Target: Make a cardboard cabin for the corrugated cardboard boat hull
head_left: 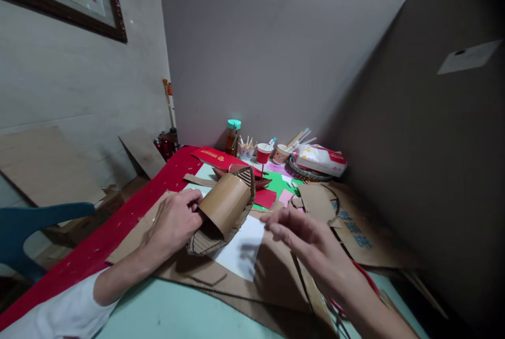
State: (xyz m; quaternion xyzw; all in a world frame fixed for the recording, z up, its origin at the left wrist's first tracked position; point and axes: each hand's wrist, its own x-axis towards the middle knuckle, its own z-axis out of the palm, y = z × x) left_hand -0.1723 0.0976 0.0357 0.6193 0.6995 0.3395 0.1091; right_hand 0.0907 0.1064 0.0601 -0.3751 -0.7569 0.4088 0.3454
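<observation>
We see our left hand [175, 222] gripping a curled piece of corrugated cardboard [223, 207], its smooth side rolled outward, lifted a little above a white sheet of paper [241, 249]. Our right hand [305, 239] hovers just beside it with fingers spread flat and nothing in them. Flat cardboard scraps [276, 276] cover the table [165, 312] beneath. Farther back stand a jar with a teal lid [233, 136], a red cup [264, 153] and a tissue pack [320, 160], before a grey partition [276, 55].
</observation>
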